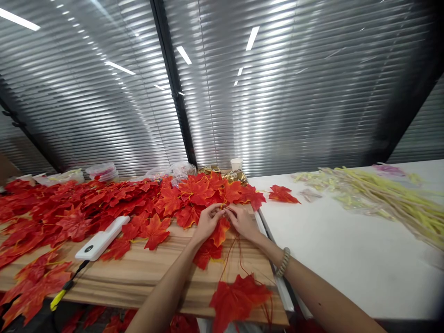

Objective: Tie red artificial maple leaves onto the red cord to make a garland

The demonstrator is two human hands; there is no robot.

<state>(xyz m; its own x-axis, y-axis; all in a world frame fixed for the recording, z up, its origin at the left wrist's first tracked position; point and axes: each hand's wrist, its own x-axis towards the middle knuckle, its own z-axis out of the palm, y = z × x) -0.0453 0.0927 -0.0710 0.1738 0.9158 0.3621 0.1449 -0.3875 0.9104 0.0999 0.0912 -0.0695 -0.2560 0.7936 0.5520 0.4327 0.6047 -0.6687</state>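
Note:
Both hands meet over the right end of the wooden table [156, 282], fingertips nearly touching. My left hand [209, 223] is closed in a pinch at a thin stem of the red artificial maple leaves. My right hand [244, 222], with a beaded bracelet [283, 262] on its wrist, pinches at the same spot; what exactly it grips is too small to make out. A red-orange leaf [221, 231] hangs just below the fingers. Thin red cords [239, 252] run down from the hands to a large red leaf [239, 298] near the table's front edge.
A long heap of red leaves [114, 199] covers the back and left. On it lies a white power bank [102, 238] with a cable. Behind stand a paper cup [236, 163] and plastic tubs [102, 171]. Yellow strands [391, 189] lie on the white table [333, 263] at right.

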